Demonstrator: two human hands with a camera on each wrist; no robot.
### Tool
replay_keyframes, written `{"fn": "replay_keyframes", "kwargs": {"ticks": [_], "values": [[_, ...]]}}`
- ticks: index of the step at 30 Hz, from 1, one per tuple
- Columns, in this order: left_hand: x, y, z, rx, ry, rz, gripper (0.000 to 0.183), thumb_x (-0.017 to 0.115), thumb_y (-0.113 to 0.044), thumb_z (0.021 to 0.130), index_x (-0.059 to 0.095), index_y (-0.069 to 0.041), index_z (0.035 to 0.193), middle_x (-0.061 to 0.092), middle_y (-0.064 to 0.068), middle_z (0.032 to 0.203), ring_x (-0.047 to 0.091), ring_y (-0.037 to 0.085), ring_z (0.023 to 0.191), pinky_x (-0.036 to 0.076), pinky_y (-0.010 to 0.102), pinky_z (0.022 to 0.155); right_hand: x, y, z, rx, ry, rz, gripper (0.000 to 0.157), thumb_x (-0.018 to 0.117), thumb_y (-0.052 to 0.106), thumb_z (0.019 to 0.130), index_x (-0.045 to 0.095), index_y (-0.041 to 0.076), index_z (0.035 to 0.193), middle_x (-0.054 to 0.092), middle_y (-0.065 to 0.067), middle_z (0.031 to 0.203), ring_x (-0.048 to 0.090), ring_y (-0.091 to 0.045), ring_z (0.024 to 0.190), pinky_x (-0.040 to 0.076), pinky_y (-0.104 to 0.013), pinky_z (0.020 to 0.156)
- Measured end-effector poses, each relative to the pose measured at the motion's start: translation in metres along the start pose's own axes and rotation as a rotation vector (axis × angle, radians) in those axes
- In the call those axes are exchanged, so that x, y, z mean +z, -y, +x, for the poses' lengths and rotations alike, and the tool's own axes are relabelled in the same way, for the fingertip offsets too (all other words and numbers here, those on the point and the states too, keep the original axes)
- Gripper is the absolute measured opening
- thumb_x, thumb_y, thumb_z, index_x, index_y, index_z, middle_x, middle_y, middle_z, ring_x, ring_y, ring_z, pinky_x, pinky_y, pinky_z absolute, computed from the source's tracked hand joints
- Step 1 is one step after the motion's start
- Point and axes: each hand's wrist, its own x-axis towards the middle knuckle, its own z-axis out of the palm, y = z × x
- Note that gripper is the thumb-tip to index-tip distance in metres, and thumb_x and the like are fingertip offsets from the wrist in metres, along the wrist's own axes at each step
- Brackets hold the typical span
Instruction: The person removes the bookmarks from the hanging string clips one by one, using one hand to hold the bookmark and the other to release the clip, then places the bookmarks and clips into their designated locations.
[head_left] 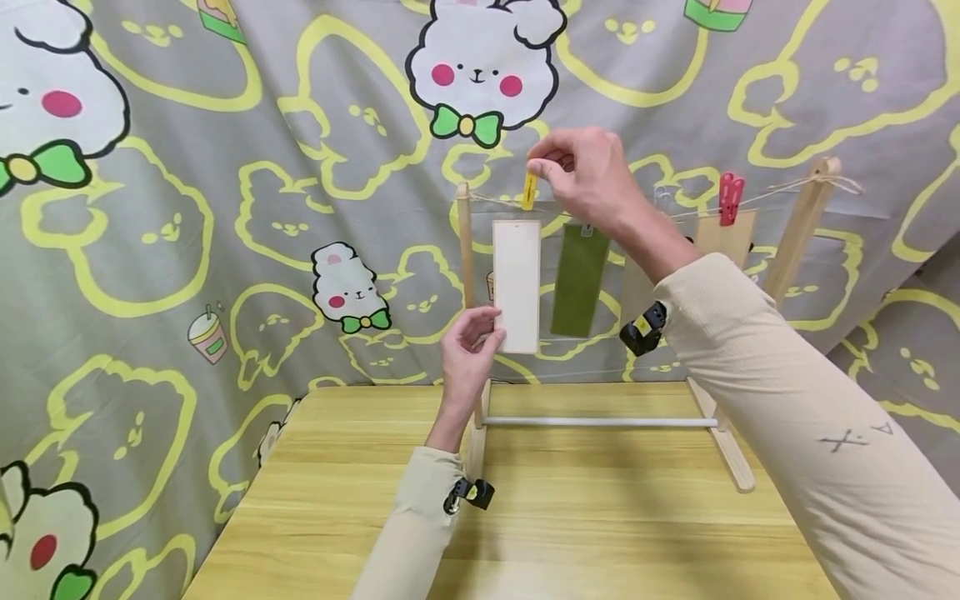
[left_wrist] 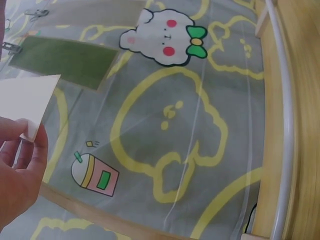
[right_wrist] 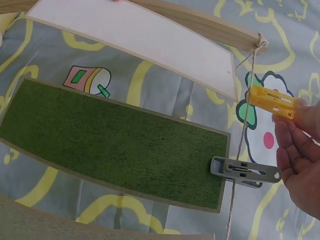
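My left hand [head_left: 468, 350] pinches the lower left edge of a white rectangular card [head_left: 517, 287], which stands upright below a string. Its fingers and thumb also show at the card's corner in the left wrist view. Up at the string [right_wrist: 243, 132], my right hand [head_left: 592, 171] pinches the end of a yellow clothespin [right_wrist: 272, 101]. The clothespin's tip meets the string, while the card's top edge lies slightly apart from it. Beside the white card hangs a green card [right_wrist: 115, 145], held to the string by a grey clothespin [right_wrist: 245, 170].
Wooden posts, left [head_left: 467, 250] and right [head_left: 798, 229], carry the string, with a white rod [head_left: 600, 422] joining their feet on the wooden table [head_left: 337, 500]. A red clothespin [head_left: 729, 200] grips a beige card [head_left: 731, 237] at right. Patterned cloth [head_left: 285, 208] hangs behind.
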Motion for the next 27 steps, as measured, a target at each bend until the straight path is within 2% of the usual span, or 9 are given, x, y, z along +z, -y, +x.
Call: {"fn": "replay_keyframes", "kwargs": {"ticks": [6,12,24,27], "values": [[0.0,-0.001,-0.003,0.007,0.017,-0.005,0.028,0.067,0.02,0.085,0.067,0.011,0.112,0.068,0.028,0.108,0.069,0.025,0.091,0.057,0.022,0.076,-0.002,-0.003,-0.004,-0.023,-0.027,0.029,0.024,0.063,0.022,0.103,0.076,0.006,0.115,0.075,-0.007,0.105,0.065,-0.015,0.092,0.049,-0.025,0.082],[-0.006,-0.002,-0.007,0.031,0.033,0.005,0.027,0.07,0.016,0.086,0.068,0.008,0.112,0.069,0.025,0.109,0.068,0.02,0.092,0.058,0.022,0.077,-0.004,-0.005,-0.011,-0.046,-0.011,0.07,0.028,0.063,0.026,0.104,0.073,0.006,0.12,0.074,-0.006,0.111,0.065,-0.015,0.096,0.05,-0.028,0.085],[-0.017,-0.003,-0.02,0.065,0.07,0.021,0.027,0.072,0.016,0.085,0.068,0.01,0.111,0.069,0.028,0.104,0.069,0.019,0.088,0.059,0.022,0.073,-0.005,-0.014,-0.029,-0.099,-0.084,0.166,0.028,0.068,0.027,0.101,0.075,0.007,0.118,0.076,-0.004,0.106,0.066,-0.013,0.093,0.05,-0.024,0.083],[-0.019,-0.005,-0.025,0.059,0.072,0.027,0.027,0.072,0.016,0.086,0.068,0.009,0.111,0.069,0.028,0.105,0.069,0.016,0.09,0.06,0.023,0.076,-0.007,-0.016,-0.034,-0.101,-0.089,0.178,0.028,0.068,0.028,0.101,0.075,0.009,0.12,0.076,-0.003,0.106,0.066,-0.012,0.093,0.05,-0.023,0.082]]}}
